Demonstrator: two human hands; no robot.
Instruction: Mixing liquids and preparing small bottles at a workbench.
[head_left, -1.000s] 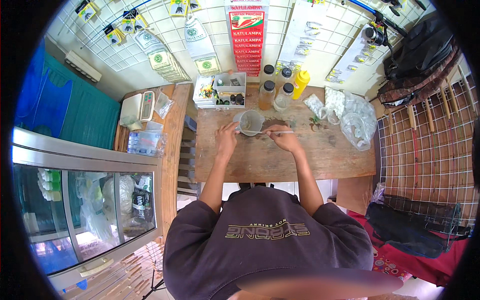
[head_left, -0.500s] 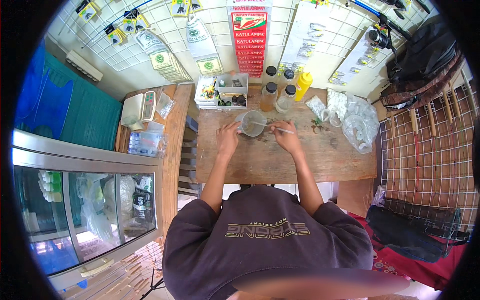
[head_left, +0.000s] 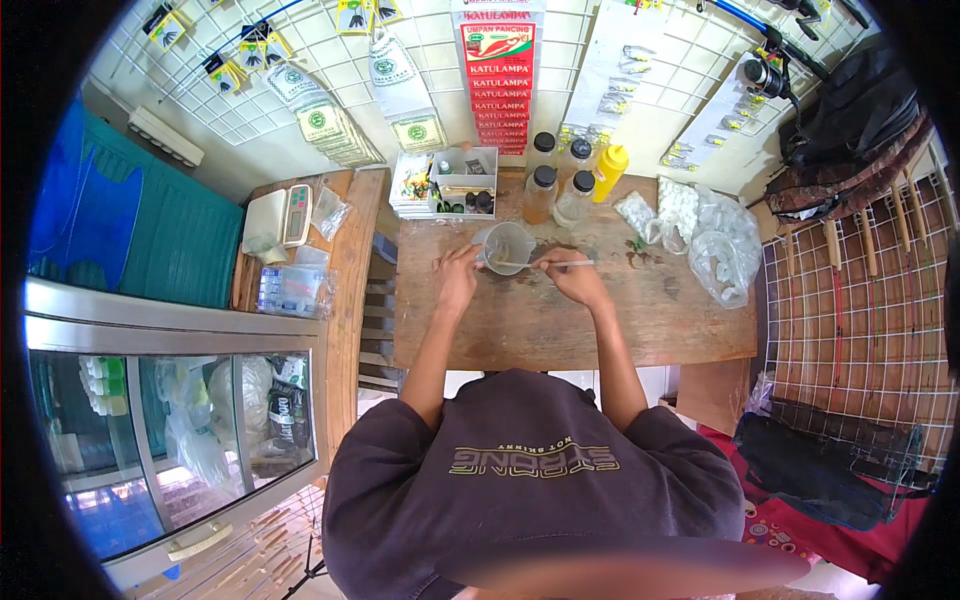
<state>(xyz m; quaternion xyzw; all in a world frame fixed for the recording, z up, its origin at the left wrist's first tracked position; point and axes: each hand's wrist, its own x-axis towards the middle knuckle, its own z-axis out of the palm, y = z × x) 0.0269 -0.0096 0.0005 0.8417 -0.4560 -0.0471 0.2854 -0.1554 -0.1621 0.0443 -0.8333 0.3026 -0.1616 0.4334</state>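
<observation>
A translucent plastic cup (head_left: 508, 243) stands on the wooden table, its inside showing some brownish matter at the bottom. My left hand (head_left: 457, 277) is closed on the cup's left side; whether it has a handle there is hidden by the fingers. In my right hand (head_left: 574, 277) is a thin white stick (head_left: 582, 263), pinched between the fingers just right of the cup. The stick lies nearly level, its far end reaching into the cup. I cannot tell whether that end is a spoon.
Behind the cup stand several dark-capped bottles (head_left: 539, 195) and a yellow squeeze bottle (head_left: 608, 172). A white divided box (head_left: 468, 180) sits at the back left, plastic bags (head_left: 722, 245) at the right. On the side table is a scale (head_left: 278, 217). Wet marks spot the tabletop (head_left: 640, 310).
The stick has swung from a slant to almost level, and my right hand has turned slightly with it. My left hand stays on the cup.
</observation>
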